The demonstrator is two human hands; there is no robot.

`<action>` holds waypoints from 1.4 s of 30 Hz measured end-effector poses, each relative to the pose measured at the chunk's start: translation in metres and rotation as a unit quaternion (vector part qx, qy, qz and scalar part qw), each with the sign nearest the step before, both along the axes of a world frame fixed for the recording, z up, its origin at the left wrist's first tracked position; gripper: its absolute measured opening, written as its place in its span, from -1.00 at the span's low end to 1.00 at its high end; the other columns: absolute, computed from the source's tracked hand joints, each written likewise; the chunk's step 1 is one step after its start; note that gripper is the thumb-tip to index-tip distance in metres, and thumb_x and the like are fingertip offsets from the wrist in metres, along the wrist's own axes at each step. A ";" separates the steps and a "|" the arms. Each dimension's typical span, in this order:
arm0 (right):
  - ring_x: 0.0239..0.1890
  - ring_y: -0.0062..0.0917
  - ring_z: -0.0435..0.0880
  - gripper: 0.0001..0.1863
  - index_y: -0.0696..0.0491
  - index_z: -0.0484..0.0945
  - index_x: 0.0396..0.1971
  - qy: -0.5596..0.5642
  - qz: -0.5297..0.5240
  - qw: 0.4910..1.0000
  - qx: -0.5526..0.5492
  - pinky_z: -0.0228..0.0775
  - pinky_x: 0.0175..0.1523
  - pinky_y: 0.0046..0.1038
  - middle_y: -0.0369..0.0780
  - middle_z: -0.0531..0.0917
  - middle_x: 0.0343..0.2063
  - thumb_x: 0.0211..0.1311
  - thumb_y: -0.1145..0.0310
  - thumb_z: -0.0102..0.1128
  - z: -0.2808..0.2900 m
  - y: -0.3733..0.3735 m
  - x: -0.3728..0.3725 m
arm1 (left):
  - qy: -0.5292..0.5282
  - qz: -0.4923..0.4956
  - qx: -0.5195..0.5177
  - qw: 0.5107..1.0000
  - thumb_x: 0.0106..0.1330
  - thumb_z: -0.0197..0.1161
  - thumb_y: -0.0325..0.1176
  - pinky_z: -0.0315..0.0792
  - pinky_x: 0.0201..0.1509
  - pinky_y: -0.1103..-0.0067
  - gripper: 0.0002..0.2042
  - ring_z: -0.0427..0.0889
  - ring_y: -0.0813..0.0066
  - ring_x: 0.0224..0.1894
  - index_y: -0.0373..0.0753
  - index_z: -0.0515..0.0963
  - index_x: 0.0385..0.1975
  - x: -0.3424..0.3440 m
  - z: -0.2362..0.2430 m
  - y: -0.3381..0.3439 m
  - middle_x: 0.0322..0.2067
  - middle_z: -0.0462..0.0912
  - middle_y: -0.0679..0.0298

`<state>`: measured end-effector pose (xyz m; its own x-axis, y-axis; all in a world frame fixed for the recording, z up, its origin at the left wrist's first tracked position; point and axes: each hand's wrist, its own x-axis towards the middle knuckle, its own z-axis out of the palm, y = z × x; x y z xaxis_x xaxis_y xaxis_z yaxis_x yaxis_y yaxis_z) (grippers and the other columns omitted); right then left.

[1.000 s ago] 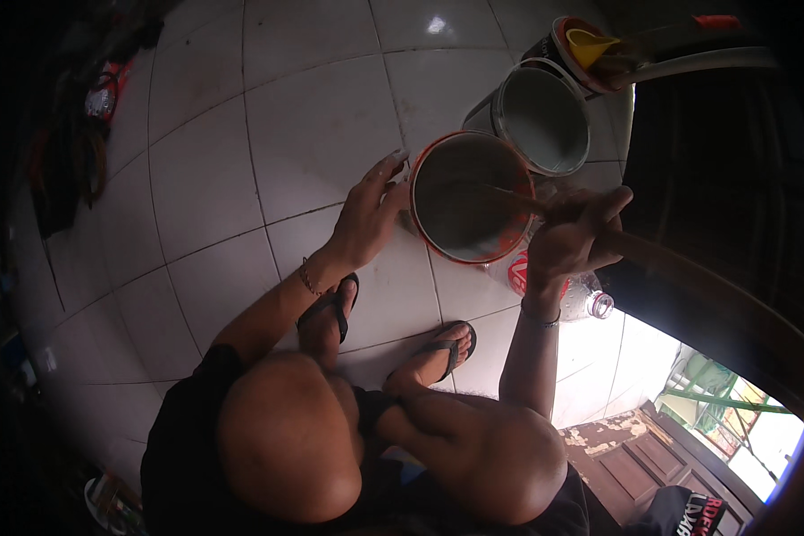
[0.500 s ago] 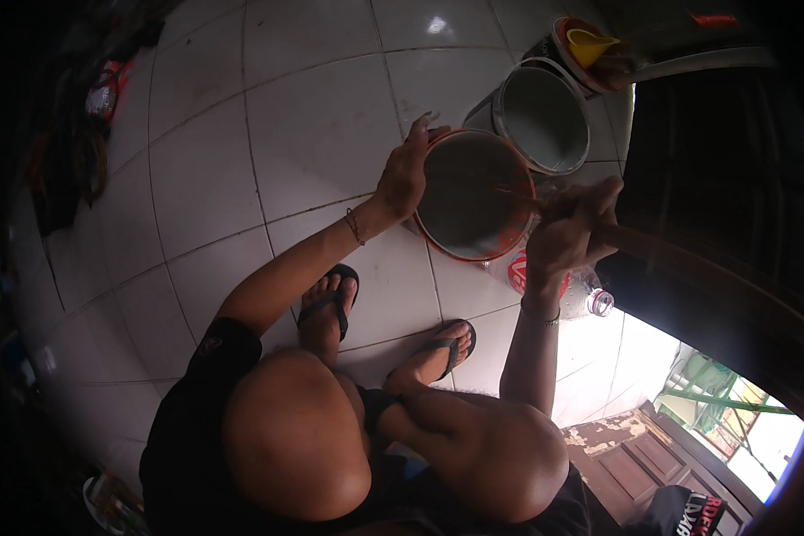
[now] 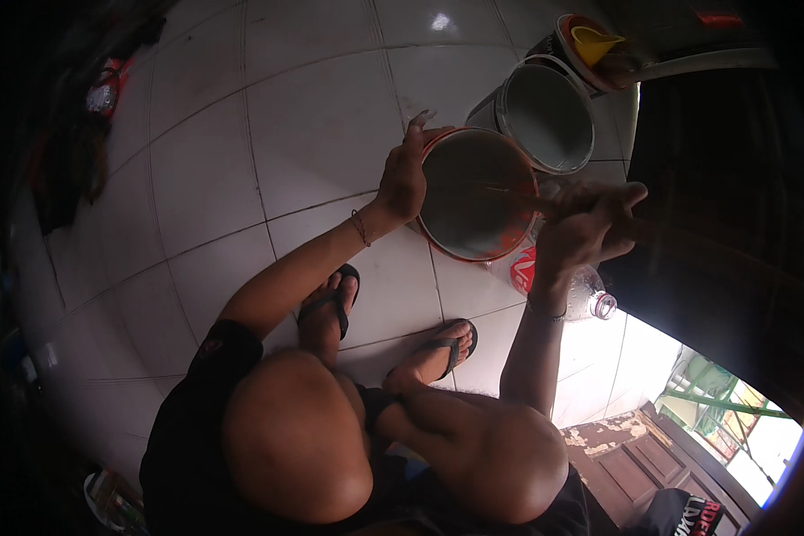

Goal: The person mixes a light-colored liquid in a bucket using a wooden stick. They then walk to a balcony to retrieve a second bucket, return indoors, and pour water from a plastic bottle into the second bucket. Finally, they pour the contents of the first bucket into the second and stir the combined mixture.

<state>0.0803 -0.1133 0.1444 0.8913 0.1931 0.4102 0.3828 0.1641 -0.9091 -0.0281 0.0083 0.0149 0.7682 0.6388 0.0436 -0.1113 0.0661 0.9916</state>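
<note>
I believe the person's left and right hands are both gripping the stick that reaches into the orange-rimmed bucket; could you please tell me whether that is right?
Not quite: only the right hand grips the stick. The head view shows the left hand against the left side of the orange-rimmed bucket. The stick does reach into that bucket.

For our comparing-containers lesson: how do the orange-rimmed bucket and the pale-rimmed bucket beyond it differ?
The left hand touches the orange-rimmed bucket; neither hand holds the pale-rimmed bucket.
A stick reaches into the orange-rimmed bucket; none shows in the pale-rimmed bucket.
Both are round, open-topped and greyish inside.
</note>
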 end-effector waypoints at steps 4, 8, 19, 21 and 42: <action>-0.81 -0.73 0.29 -0.49 0.07 0.35 -0.66 0.059 0.091 0.994 0.005 0.05 -0.72 -0.60 -0.34 0.36 -0.82 0.59 0.19 -0.10 0.002 -0.020 -0.019 | 0.044 0.103 0.050 0.992 0.58 -0.62 -0.02 0.38 0.30 0.41 -0.29 0.63 0.13 0.09 -0.40 0.51 0.08 0.003 -0.007 -0.006 -0.06 0.68 -0.02; -0.83 -0.76 0.09 -0.49 -0.01 0.29 -0.70 0.040 0.043 0.998 0.016 0.06 -0.70 -0.52 -0.40 0.18 -0.85 0.58 0.20 -0.08 0.003 0.017 -0.039 | 0.045 0.065 0.020 0.997 0.58 -0.63 0.01 0.38 0.31 0.42 -0.28 0.62 0.17 0.10 -0.39 0.52 0.09 0.004 0.012 -0.009 -0.05 0.69 0.02; -0.82 -0.74 0.11 -0.47 0.03 0.34 -0.70 0.021 0.091 0.993 -0.068 -0.06 -0.66 -0.59 -0.38 0.20 -0.85 0.58 0.15 -0.09 0.007 -0.013 -0.027 | 0.012 0.009 -0.092 0.996 0.51 -0.59 0.21 0.34 0.36 0.42 -0.19 0.56 0.30 0.17 -0.39 0.44 0.18 0.003 -0.002 -0.003 0.08 0.60 0.07; -0.82 -0.70 0.09 -0.51 0.03 0.34 -0.68 0.003 0.101 0.995 -0.003 -0.02 -0.67 -0.54 -0.40 0.17 -0.84 0.57 0.23 -0.06 0.000 0.000 -0.033 | 0.009 0.009 -0.076 0.997 0.51 -0.59 0.23 0.34 0.36 0.42 -0.18 0.57 0.31 0.17 -0.39 0.44 0.18 0.004 0.000 -0.003 0.08 0.61 0.07; -0.83 -0.74 0.30 -0.40 0.01 0.31 -0.78 -0.066 -0.023 0.994 -0.079 0.12 -0.63 -0.64 -0.36 0.34 -0.88 0.58 0.13 -0.10 0.007 0.012 -0.011 | 0.036 0.047 0.075 0.995 0.59 -0.56 0.01 0.43 0.25 0.37 -0.38 0.63 0.11 0.09 -0.37 0.33 0.20 0.004 -0.011 -0.002 -0.02 0.67 0.01</action>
